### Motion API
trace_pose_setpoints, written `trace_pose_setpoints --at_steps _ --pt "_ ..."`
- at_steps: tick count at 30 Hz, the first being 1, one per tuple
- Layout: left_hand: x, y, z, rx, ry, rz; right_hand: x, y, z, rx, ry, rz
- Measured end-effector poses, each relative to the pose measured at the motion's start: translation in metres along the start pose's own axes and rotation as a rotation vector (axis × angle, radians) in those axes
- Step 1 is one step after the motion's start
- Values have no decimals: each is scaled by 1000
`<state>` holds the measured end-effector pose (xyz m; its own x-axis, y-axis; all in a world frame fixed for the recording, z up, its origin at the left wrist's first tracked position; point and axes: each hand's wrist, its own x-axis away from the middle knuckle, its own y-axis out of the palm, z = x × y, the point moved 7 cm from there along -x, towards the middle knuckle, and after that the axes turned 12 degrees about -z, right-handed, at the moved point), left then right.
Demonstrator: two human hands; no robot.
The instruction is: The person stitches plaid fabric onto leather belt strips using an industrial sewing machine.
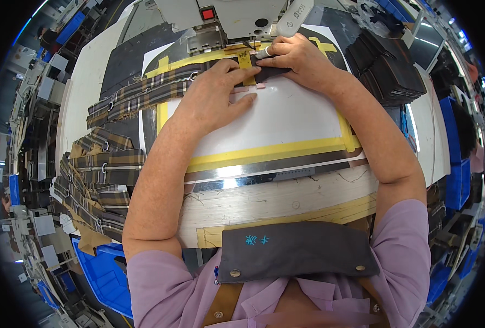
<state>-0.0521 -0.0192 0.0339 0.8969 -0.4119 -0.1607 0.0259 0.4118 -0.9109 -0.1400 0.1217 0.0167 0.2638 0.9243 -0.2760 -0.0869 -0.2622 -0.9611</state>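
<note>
My left hand [215, 98] lies spread over a brown and black plaid fabric strip [144, 93] with a metal zipper and small rings. Its fingertips rest by a yellow guide piece [244, 61] under the machine head, and the thumb is apart on the white sheet. My right hand [302, 61] has its fingers drawn together at a dark flat piece [270, 72], which joins the strip's right end. A short silver-grey cylinder [262, 53] shows at its fingertips; I cannot tell whether it is held.
The sewing machine [237, 19] stands straight ahead. A white sheet [275, 120] edged with yellow tape covers the work surface. More plaid strips [103, 175] are heaped at left, above a blue bin [103, 273]. Dark pieces [387, 68] are stacked at right.
</note>
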Motion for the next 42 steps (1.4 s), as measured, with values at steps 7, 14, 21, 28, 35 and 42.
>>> trace_pose_setpoints --at_steps 7,14,21,28,35,42 --pt "0 12 -2 -115 -174 -225 -11 -4 -8 93 0 -89" --pt "-4 15 -1 -147 -110 -185 -13 -11 -6 143 30 -136" --pt "-9 16 -2 -137 -72 -153 -17 -9 3 91 43 -165" --pt "-11 14 -3 -118 -89 -200 -19 -10 5 96 83 -186" --pt "-10 18 -11 -252 -49 -123 -21 -4 14 116 52 -102" --pt "-14 22 -35 -291 -104 -146 -31 -2 32 27 106 -80"
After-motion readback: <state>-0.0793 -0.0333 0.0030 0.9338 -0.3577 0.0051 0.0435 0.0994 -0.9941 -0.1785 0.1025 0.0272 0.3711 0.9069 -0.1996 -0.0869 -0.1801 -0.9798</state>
